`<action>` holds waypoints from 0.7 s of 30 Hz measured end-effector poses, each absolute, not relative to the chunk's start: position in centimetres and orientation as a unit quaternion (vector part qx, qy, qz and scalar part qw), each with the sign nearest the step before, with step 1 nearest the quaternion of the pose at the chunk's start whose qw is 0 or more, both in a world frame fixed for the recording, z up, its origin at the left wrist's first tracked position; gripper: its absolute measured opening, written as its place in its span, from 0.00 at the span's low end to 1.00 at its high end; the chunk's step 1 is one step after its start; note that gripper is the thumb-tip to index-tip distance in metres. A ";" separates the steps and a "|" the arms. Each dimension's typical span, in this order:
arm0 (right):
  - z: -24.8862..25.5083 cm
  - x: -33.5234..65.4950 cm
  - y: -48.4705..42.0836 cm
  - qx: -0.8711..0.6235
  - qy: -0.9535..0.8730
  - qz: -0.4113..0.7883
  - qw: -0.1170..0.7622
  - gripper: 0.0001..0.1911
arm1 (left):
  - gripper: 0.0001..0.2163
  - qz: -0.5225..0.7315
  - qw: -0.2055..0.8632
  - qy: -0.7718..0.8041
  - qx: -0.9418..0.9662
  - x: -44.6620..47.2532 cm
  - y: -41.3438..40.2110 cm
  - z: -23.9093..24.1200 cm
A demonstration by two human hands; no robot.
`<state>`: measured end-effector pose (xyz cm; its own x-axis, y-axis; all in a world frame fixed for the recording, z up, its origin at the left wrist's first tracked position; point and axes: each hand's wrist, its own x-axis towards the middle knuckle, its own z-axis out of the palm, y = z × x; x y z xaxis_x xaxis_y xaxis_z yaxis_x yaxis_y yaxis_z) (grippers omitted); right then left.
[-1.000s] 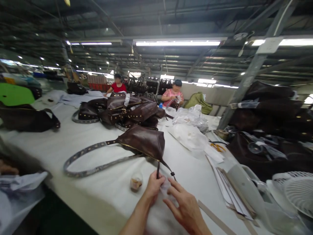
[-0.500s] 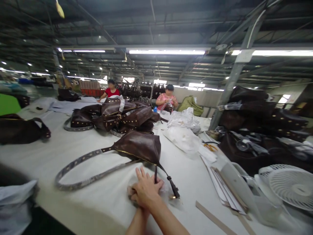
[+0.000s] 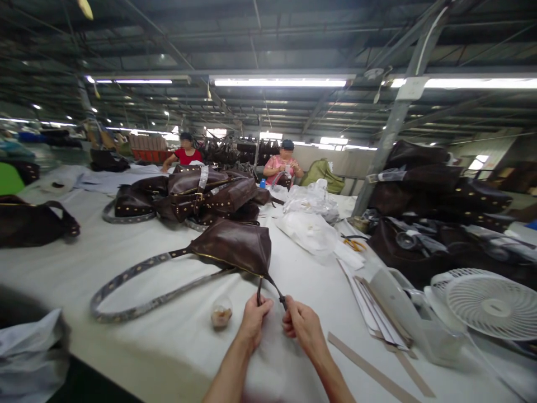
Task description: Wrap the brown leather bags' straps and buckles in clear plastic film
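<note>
A dark brown leather bag (image 3: 232, 243) lies on the white-covered table, its gold zipper edge towards me. From its near corner hang two thin leather straps. My left hand (image 3: 254, 322) is closed on the left strap, a short one like a zipper pull. My right hand (image 3: 301, 322) pinches the longer right strap (image 3: 274, 286) by its knotted part; the strap's end is hidden in the fingers. The bag's studded shoulder strap (image 3: 126, 274), wrapped in clear film, loops out to the left. Left of my left hand stands a small clear round container (image 3: 221, 312) with brownish bits inside.
Several brown bags (image 3: 197, 196) are heaped behind, and another bag (image 3: 36, 221) lies at left. Clear plastic wrapping (image 3: 312, 201), orange-handled scissors (image 3: 354, 243), card strips (image 3: 369, 366) and a white fan (image 3: 490, 305) are to the right. Two people sit beyond the table.
My hands were crossed low over the clear container. They have come apart, left the container on the table, and now each grips a strap at the bag's corner. The view has shifted slightly.
</note>
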<state>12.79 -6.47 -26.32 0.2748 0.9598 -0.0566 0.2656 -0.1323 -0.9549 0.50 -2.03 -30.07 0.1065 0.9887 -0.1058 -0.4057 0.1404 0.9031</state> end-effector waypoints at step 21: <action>-26.5 12.4 -6.6 -0.615 -0.487 0.358 0.506 0.20 | 0.24 0.547 0.495 0.520 0.431 -1.3 -6.0 -28.3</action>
